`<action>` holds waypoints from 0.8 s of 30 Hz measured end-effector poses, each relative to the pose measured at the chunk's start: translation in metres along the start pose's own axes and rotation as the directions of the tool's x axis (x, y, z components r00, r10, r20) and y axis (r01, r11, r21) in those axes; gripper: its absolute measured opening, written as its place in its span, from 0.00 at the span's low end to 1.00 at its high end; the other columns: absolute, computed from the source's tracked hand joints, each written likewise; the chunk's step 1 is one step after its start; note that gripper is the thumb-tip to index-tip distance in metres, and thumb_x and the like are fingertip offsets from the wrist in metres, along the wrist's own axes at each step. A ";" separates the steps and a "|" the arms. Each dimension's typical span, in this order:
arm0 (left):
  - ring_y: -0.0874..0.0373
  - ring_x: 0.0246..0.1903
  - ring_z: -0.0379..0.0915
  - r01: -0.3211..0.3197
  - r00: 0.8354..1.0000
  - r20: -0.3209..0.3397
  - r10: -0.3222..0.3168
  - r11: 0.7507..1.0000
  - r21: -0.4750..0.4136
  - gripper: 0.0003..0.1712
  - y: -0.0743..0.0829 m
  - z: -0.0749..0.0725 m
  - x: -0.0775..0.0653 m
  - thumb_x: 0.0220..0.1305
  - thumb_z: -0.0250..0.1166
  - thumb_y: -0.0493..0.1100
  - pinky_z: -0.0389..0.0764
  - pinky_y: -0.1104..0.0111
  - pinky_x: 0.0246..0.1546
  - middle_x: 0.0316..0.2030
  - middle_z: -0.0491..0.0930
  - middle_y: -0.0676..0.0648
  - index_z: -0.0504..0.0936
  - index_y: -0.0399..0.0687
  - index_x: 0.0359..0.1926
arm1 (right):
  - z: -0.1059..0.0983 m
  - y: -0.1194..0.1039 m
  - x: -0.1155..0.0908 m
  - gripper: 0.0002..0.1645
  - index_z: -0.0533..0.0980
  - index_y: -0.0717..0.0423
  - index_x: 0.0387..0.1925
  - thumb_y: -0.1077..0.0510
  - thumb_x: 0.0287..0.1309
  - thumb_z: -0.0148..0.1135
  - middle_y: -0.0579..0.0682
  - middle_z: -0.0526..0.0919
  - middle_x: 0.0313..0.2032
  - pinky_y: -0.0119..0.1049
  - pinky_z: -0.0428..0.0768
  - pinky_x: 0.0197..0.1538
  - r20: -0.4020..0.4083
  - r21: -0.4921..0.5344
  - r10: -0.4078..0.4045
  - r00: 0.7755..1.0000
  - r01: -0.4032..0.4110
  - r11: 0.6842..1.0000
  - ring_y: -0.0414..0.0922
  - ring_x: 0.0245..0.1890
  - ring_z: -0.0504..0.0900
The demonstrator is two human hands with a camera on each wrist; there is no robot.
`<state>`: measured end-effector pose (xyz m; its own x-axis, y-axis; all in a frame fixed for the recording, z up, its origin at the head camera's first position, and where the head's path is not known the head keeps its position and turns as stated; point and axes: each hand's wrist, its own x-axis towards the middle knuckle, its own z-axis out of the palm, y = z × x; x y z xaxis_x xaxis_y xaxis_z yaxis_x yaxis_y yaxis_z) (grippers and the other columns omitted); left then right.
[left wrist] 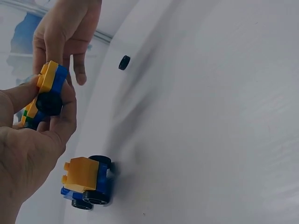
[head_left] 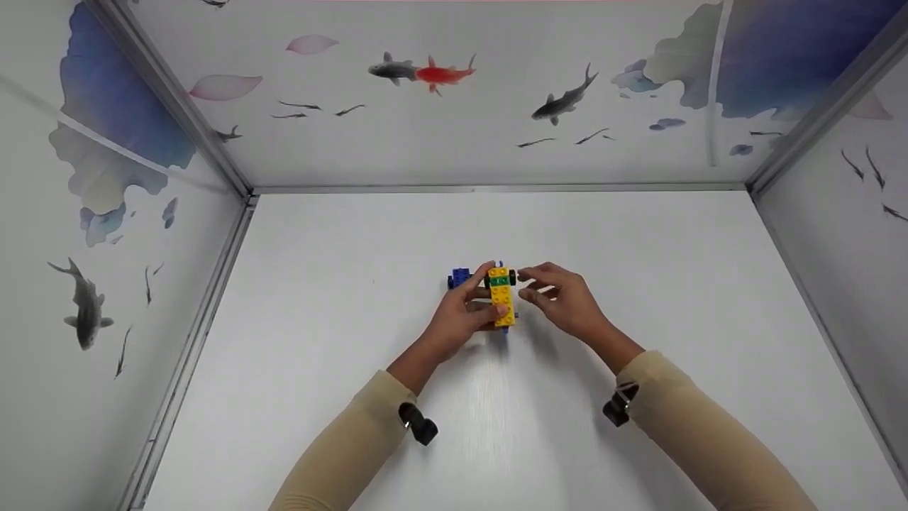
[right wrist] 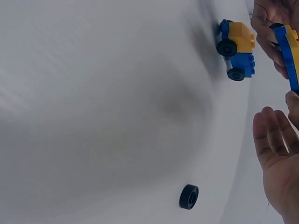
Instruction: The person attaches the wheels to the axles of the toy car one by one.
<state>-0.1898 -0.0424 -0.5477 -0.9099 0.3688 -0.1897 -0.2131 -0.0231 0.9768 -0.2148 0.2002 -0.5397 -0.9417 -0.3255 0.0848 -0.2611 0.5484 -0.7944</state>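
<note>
My left hand (head_left: 457,319) grips a toy block car (head_left: 502,301), with a yellow studded top, a green piece near its far end and a blue base. In the left wrist view, the thumb presses the yellow side of this car (left wrist: 49,86), and a black wheel shows below. Just right of the car is my right hand (head_left: 567,301), its fingers loosely bent and apart with nothing visible between them. In the right wrist view, several fingers of the right hand (right wrist: 282,172) extend nearly straight. Whether its thumb touches the car's end, I cannot tell.
A second blue and yellow block vehicle (left wrist: 81,175) stands on the white table (head_left: 319,341), partly behind my left hand in the head view. One loose black wheel (right wrist: 189,197) rests on the table near my right hand. Decorated panels (head_left: 496,156) enclose the back and sides.
</note>
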 end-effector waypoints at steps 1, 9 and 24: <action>0.48 0.61 0.86 0.001 1.000 -0.005 -0.001 1.000 0.000 0.48 0.000 0.000 0.000 0.77 0.72 0.39 0.92 0.57 0.58 0.66 0.78 0.38 0.60 0.68 0.88 | -0.002 0.002 -0.001 0.22 0.86 0.55 0.66 0.59 0.75 0.72 0.56 0.89 0.60 0.53 0.92 0.58 0.009 -0.027 0.008 1.000 -0.008 1.000 0.54 0.56 0.91; 0.49 0.57 0.88 0.027 0.999 -0.024 -0.027 0.999 -0.029 0.49 0.000 -0.002 0.001 0.76 0.72 0.36 0.94 0.58 0.52 0.66 0.77 0.39 0.62 0.75 0.87 | -0.020 0.027 -0.010 0.22 0.86 0.63 0.64 0.65 0.70 0.73 0.61 0.87 0.58 0.55 0.89 0.54 0.046 -0.230 0.029 0.999 -0.018 0.973 0.59 0.54 0.87; 0.48 0.54 0.89 0.036 0.999 -0.010 -0.036 0.998 -0.047 0.49 0.001 -0.002 0.001 0.77 0.71 0.35 0.94 0.61 0.48 0.66 0.76 0.39 0.62 0.80 0.86 | -0.038 0.061 -0.024 0.23 0.87 0.66 0.59 0.67 0.63 0.76 0.66 0.85 0.56 0.53 0.84 0.49 0.053 -0.412 0.057 0.997 -0.030 0.911 0.61 0.47 0.80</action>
<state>-0.1915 -0.0441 -0.5474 -0.9051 0.3599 -0.2263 -0.2623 -0.0538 0.9635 -0.2162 0.2713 -0.5673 -0.9423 -0.3347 0.0074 -0.2973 0.8264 -0.4782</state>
